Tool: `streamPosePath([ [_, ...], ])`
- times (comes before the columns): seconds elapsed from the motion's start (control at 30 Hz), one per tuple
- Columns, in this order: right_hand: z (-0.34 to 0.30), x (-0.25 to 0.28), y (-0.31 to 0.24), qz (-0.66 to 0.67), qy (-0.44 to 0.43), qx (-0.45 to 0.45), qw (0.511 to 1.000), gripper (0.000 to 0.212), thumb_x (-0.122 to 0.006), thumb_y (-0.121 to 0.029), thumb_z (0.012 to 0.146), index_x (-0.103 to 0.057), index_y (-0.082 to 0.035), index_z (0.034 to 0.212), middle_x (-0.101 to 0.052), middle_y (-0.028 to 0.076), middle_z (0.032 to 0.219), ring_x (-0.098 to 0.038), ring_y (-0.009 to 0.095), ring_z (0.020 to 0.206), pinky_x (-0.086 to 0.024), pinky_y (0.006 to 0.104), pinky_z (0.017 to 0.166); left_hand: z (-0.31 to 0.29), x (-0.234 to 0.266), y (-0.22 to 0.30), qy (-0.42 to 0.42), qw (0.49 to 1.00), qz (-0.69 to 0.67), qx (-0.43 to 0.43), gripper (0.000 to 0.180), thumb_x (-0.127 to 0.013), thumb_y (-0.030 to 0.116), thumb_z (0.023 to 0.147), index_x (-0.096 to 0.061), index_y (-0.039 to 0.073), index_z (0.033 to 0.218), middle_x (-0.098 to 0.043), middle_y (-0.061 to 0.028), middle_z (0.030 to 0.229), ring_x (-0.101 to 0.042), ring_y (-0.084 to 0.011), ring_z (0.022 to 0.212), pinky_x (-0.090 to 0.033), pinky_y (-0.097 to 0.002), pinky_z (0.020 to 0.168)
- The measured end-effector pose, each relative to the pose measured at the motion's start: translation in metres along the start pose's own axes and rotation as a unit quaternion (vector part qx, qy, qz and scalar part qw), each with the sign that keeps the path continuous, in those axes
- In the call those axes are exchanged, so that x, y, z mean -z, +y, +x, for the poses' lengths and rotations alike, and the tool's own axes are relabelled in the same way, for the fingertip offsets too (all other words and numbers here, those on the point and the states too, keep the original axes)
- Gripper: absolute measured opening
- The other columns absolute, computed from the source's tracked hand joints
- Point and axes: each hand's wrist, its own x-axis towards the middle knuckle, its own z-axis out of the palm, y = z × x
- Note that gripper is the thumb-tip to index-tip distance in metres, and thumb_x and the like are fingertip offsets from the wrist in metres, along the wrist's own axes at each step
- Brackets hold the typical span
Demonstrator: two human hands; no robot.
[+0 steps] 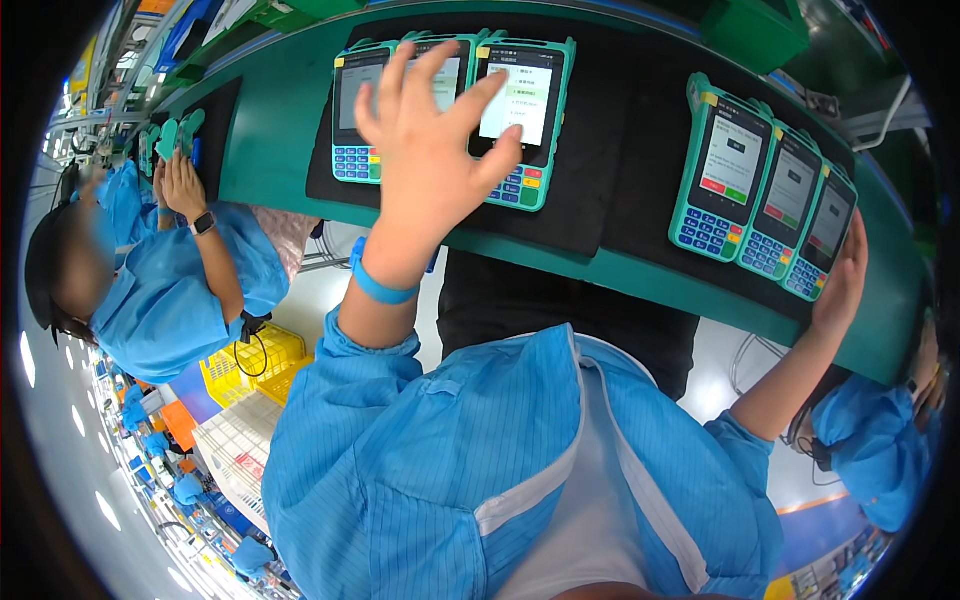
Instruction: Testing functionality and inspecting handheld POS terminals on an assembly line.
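Note:
Three payment terminals in green cases lie side by side on the black mat at the left: a left one (354, 160), a middle one, and a right one (541, 125) with a lit list on its screen. My left hand (425, 150) hovers over them with fingers spread, covering most of the middle one. Its index finger and thumb are over the right one's screen; whether they touch cannot be told. At the right, three more terminals (722, 165) lie in a slanted row with lit screens. My right hand (847, 275) rests along the outermost terminal's (829, 225) right edge, fingers stretched out.
The black mat (620, 150) covers part of the green bench (270, 150). Green bins (755, 35) stand at the back. A co-worker (170, 280) sits at the left, another (875, 440) at the lower right. A yellow crate (255, 360) is on the floor at left.

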Motion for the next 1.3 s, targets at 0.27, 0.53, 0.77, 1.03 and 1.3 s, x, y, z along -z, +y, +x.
streamPosePath([
  [0.27,0.0,-0.002,-0.001,-0.009,-0.006,0.01,1.0,0.077,-0.055,-0.04,0.088,-0.034,0.01,0.142,-0.035,0.024,0.149,-0.027,0.032,0.143,-0.016,0.0401,0.118,-0.009,0.004,-0.037,0.021,0.998,0.039,0.042,0.036,-0.07,0.035,0.075,-0.072,0.024,0.109,-0.052,-0.0102,0.131,-0.035,-0.037,0.134,-0.019,-0.063,0.105],
  [0.53,0.001,0.002,0.002,-0.008,-0.008,0.008,1.0,0.076,-0.055,-0.04,0.088,-0.035,0.01,0.142,-0.036,0.024,0.149,-0.027,0.032,0.143,-0.015,0.0404,0.118,-0.017,0.01,-0.071,0.051,0.995,0.031,0.076,0.034,-0.067,0.033,0.079,-0.071,0.026,0.111,-0.052,-0.0092,0.132,-0.036,-0.0366,0.134,-0.021,-0.0561,0.107],
  [0.77,0.0,0.003,0.003,-0.01,-0.006,0.011,1.0,0.076,-0.056,-0.039,0.087,-0.035,0.01,0.142,-0.036,0.024,0.149,-0.027,0.032,0.143,-0.015,0.0404,0.118,-0.026,0.011,-0.095,0.028,0.988,0.077,0.13,0.033,-0.067,0.032,0.08,-0.071,0.026,0.112,-0.053,-0.0087,0.132,-0.037,-0.0354,0.133,-0.023,-0.0538,0.108],
  [1.03,-0.001,-0.021,-0.017,0.019,0.063,-0.02,0.998,0.066,-0.058,-0.019,0.087,-0.036,0.007,0.143,-0.036,0.023,0.149,-0.026,0.031,0.144,-0.015,0.0397,0.119,-0.038,0.007,-0.151,0.08,0.992,-0.026,0.097,0.036,-0.06,0.014,0.085,-0.065,0.008,0.12,-0.063,-0.0196,0.118,-0.058,-0.0352,0.109,-0.043,-0.0433,0.097],
  [1.3,-0.039,-0.111,-0.089,-0.524,-0.09,0.184,0.826,0.049,-0.071,-0.028,0.07,-0.068,-0.03,0.119,-0.034,0.01,0.154,-0.017,0.045,0.143,-0.012,0.0689,0.108,-0.081,-0.006,-0.228,0.06,0.867,-0.223,0.442,0.058,-0.026,0.044,0.104,-0.054,0.0,0.129,-0.063,-0.0152,0.119,-0.058,-0.0219,0.107,-0.042,-0.0316,0.094],
])
